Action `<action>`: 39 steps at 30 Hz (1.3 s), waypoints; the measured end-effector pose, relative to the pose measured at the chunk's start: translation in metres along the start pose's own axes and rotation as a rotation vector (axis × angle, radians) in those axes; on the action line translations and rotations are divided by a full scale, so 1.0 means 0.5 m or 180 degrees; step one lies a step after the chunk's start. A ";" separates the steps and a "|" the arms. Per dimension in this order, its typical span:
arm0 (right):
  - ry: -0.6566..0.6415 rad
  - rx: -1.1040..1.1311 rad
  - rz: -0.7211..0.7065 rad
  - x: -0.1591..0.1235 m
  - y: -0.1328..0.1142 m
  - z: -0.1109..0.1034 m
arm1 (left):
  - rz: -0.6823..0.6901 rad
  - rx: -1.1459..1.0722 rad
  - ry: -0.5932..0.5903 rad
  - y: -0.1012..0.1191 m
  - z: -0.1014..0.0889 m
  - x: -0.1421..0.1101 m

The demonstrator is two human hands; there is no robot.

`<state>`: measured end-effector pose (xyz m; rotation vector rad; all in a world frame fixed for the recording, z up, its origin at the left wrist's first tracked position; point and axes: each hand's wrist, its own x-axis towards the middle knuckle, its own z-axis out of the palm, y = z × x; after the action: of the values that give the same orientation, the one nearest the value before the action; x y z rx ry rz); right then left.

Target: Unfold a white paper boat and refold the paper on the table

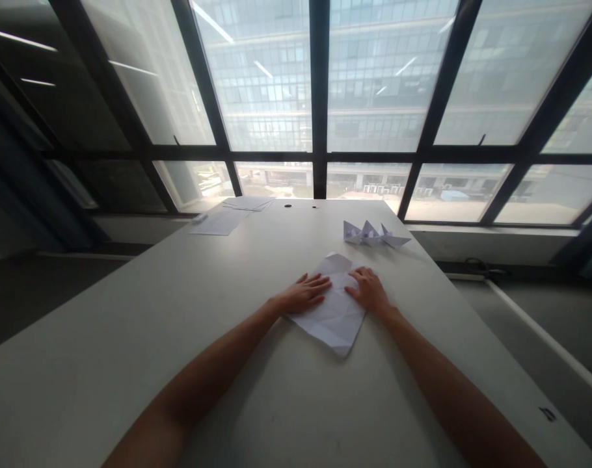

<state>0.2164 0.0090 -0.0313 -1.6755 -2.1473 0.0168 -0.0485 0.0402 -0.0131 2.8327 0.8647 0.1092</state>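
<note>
the left hand [304, 292] lies flat on the left edge of a creased white paper sheet [336, 311], palm down, its fingers stretched out and slightly spread, pointing right across the sheet. the right hand [369, 289] rests on the right side of the same sheet, palm down, fingers extended toward the left and close together, their tips near those of the left hand; neither hand pinches or lifts anything, both only press the sheet down. the paper sheet lies turned like a diamond on the white table [179, 338], a little right of the table's middle, one corner pointing toward the person and the far corner partly folded over. beyond it, well apart and nearer the far right edge of the table, sits a row of small folded paper figures [374, 234] with pointed tops, just beside one another. at the far left end of the table lie some flat loose sheets [228, 218], overlapping. two small dark holes [300, 207] show in the tabletop near the far edge. behind the table stands a large window [320, 97] with dark frames, and a building shows through the glass.
</note>
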 end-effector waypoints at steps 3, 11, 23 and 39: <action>0.0020 -0.0154 0.0232 -0.003 -0.006 0.003 | -0.0175 0.0073 0.0184 0.006 0.006 0.005; -0.0314 0.0077 -0.0224 -0.008 -0.001 0.013 | -0.0434 -0.0066 0.0633 -0.020 0.014 0.008; 0.0155 0.0211 -0.0614 -0.007 -0.014 -0.001 | -0.0591 -0.0291 0.1669 -0.042 0.015 0.013; 0.0689 0.0029 -0.0409 -0.008 -0.017 0.008 | -0.0719 0.0161 0.2137 -0.003 0.002 0.013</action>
<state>0.2082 0.0039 -0.0338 -1.4585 -2.0822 -0.1833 -0.0438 0.0446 -0.0144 2.7279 1.3077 1.0590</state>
